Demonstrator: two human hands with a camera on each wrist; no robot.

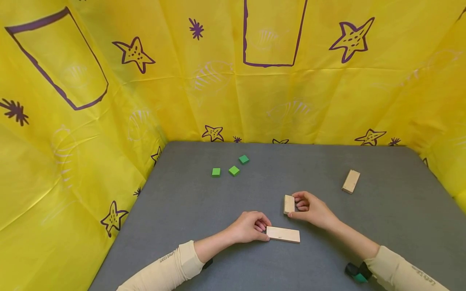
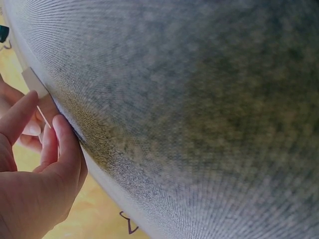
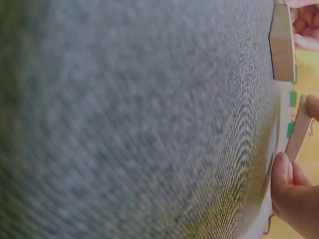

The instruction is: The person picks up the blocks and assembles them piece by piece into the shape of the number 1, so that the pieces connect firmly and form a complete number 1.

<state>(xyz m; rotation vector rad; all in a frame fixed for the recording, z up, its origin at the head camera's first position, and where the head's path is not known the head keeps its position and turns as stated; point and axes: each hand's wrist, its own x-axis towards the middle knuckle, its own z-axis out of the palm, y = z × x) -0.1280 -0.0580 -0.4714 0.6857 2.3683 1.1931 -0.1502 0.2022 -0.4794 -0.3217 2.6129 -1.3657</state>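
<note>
In the head view, a flat wooden block (image 1: 283, 234) lies lengthwise on the grey table, and my left hand (image 1: 247, 227) pinches its left end between thumb and fingers. Slightly farther back, my right hand (image 1: 311, 210) holds a second wooden block (image 1: 289, 205) by its two ends, thumb near and fingertips far. The right wrist view shows this second block (image 3: 297, 132) tilted between thumb and finger; whether it touches the table is unclear. The two blocks are a small gap apart. In the left wrist view, the fingers of my left hand (image 2: 45, 189) partly cover its block.
A third wooden block (image 1: 351, 181) lies at the right on the grey table (image 1: 182, 202). Three small green blocks (image 1: 234, 171) sit together at the back left. Yellow patterned cloth (image 1: 225, 97) hangs along the table's back and sides.
</note>
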